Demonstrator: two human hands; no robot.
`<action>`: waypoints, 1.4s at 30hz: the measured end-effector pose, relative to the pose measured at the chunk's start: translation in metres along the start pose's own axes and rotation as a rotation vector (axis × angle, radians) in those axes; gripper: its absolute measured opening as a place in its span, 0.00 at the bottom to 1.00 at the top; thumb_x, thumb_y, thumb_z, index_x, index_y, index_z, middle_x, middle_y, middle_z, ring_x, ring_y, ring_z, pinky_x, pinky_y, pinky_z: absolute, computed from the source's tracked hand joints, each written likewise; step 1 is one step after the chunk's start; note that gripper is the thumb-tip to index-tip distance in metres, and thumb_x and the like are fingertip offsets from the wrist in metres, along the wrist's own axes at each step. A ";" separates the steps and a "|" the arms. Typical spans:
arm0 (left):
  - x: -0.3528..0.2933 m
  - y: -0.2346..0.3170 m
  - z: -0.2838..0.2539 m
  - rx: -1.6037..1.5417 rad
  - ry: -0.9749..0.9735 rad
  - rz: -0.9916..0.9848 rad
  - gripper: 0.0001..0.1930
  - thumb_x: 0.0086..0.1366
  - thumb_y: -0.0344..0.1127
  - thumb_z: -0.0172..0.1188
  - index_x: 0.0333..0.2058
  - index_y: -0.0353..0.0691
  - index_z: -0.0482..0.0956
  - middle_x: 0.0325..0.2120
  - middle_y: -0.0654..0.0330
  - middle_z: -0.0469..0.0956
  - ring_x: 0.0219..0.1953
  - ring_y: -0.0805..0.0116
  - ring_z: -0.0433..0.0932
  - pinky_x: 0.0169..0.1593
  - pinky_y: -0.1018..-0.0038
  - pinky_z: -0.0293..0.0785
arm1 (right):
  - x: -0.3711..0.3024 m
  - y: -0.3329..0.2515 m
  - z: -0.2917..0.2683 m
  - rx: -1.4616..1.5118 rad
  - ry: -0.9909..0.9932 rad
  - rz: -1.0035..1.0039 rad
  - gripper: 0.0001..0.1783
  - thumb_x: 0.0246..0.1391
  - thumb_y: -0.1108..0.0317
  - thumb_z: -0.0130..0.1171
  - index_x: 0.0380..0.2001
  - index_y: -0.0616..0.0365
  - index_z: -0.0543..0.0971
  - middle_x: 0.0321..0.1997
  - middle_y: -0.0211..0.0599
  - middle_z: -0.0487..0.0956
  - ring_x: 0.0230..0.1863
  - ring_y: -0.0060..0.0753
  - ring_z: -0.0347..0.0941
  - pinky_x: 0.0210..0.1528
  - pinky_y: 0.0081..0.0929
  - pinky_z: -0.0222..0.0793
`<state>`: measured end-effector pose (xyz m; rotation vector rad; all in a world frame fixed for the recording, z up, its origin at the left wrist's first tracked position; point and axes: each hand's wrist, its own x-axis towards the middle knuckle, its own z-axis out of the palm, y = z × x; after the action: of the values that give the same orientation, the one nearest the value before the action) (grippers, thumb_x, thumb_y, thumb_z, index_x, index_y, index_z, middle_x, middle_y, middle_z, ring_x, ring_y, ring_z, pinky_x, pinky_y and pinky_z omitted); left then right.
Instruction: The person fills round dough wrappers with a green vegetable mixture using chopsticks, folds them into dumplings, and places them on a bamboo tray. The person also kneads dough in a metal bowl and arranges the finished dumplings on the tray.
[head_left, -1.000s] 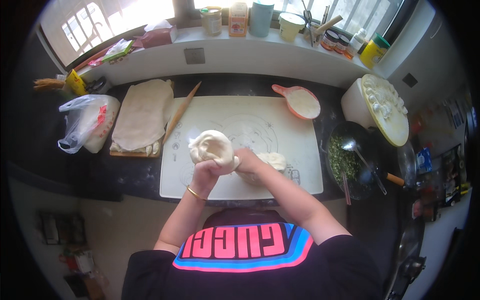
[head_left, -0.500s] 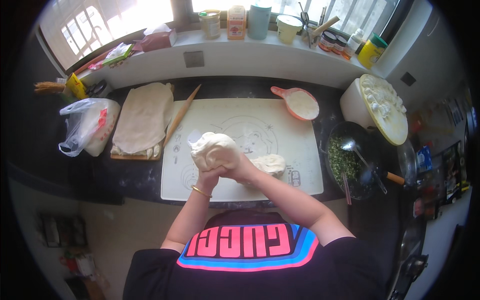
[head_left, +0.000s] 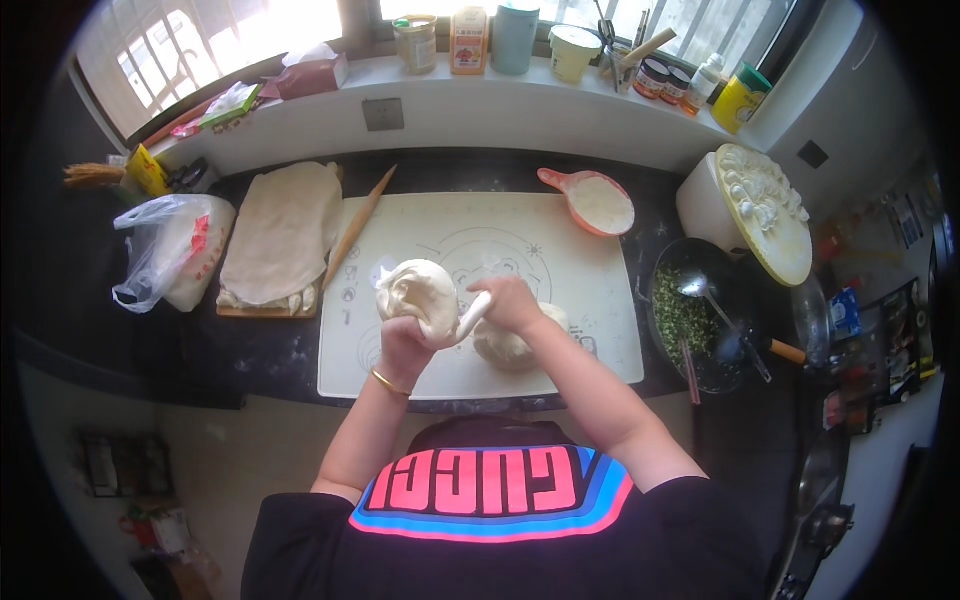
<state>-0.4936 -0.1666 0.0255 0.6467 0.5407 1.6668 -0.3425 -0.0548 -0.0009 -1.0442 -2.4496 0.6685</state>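
A soft lump of white dough (head_left: pixel 417 296) is held up over the pale work mat (head_left: pixel 460 382). My left hand (head_left: pixel 404 345), with a gold bangle at its wrist, grips the lump from below. My right hand (head_left: pixel 508 303) is closed on a strip of the same dough, stretched out to the right of the lump and still joined to it. A second piece of dough (head_left: pixel 508 347) lies on the mat, partly behind my right hand and forearm.
A rolling pin (head_left: pixel 360 225) lies by a cloth-covered board (head_left: pixel 283 235) on the left. A plastic bag (head_left: pixel 180 250) is beyond it. A red scoop of flour (head_left: pixel 602 205) sits at the mat's far right. Right of the mat stand a pan of chopped greens (head_left: pixel 690 325) and a white tub (head_left: pixel 715 205).
My right hand has drawn away rightward from the lump, pulling out a strip of dough. My left hand still holds the lump, slightly lower.
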 end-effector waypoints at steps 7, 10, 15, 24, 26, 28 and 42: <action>0.013 0.005 -0.002 -0.067 0.099 -0.166 0.27 0.36 0.26 0.47 0.43 0.34 0.66 0.35 0.53 0.72 0.36 0.56 0.74 0.41 0.61 0.73 | -0.012 0.042 -0.023 0.185 0.098 0.333 0.14 0.37 0.73 0.59 0.34 0.57 0.80 0.35 0.45 0.78 0.38 0.39 0.76 0.42 0.26 0.70; 0.019 0.006 -0.005 -0.021 0.097 -0.185 0.27 0.38 0.27 0.48 0.44 0.34 0.66 0.35 0.53 0.72 0.36 0.57 0.74 0.39 0.62 0.74 | -0.019 0.060 -0.029 0.193 0.155 0.408 0.14 0.37 0.71 0.59 0.33 0.57 0.80 0.35 0.45 0.78 0.38 0.39 0.76 0.42 0.26 0.70; 0.016 0.046 -0.034 -0.027 0.029 -0.163 0.34 0.44 0.53 0.60 0.45 0.35 0.64 0.30 0.56 0.72 0.30 0.66 0.75 0.25 0.75 0.75 | -0.055 0.137 -0.035 0.364 0.293 0.932 0.14 0.37 0.66 0.61 0.29 0.63 0.78 0.30 0.48 0.78 0.37 0.40 0.76 0.42 0.29 0.68; 0.102 -0.046 -0.050 1.399 -0.146 -0.005 0.33 0.42 0.36 0.66 0.48 0.34 0.64 0.37 0.49 0.71 0.44 0.55 0.70 0.51 0.68 0.65 | -0.072 0.114 -0.039 0.837 0.331 0.775 0.28 0.41 0.59 0.66 0.43 0.62 0.70 0.39 0.36 0.75 0.39 0.30 0.71 0.38 0.28 0.68; 0.098 -0.097 -0.094 1.602 -0.358 0.056 0.33 0.42 0.40 0.66 0.47 0.33 0.64 0.39 0.46 0.70 0.48 0.54 0.66 0.55 0.68 0.60 | -0.076 0.109 -0.039 0.932 0.319 0.820 0.28 0.42 0.58 0.66 0.44 0.58 0.70 0.39 0.33 0.74 0.39 0.30 0.70 0.39 0.28 0.68; 0.104 -0.092 -0.077 1.362 -0.233 -0.220 0.31 0.42 0.41 0.65 0.45 0.34 0.66 0.37 0.48 0.72 0.44 0.53 0.69 0.52 0.67 0.64 | -0.090 0.109 -0.041 1.146 0.332 0.948 0.27 0.41 0.58 0.67 0.44 0.55 0.70 0.39 0.32 0.72 0.38 0.29 0.70 0.41 0.30 0.68; 0.146 -0.063 -0.015 2.005 -0.488 -0.152 0.28 0.50 0.27 0.52 0.53 0.42 0.60 0.26 0.47 0.76 0.33 0.51 0.76 0.36 0.61 0.71 | -0.082 0.086 -0.062 0.410 0.578 0.602 0.34 0.41 0.58 0.66 0.49 0.60 0.64 0.52 0.48 0.63 0.53 0.46 0.60 0.55 0.38 0.57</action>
<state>-0.4784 -0.0118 -0.0100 2.1900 1.7484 0.2246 -0.2093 -0.0469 -0.0124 -1.5378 -1.4303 0.8496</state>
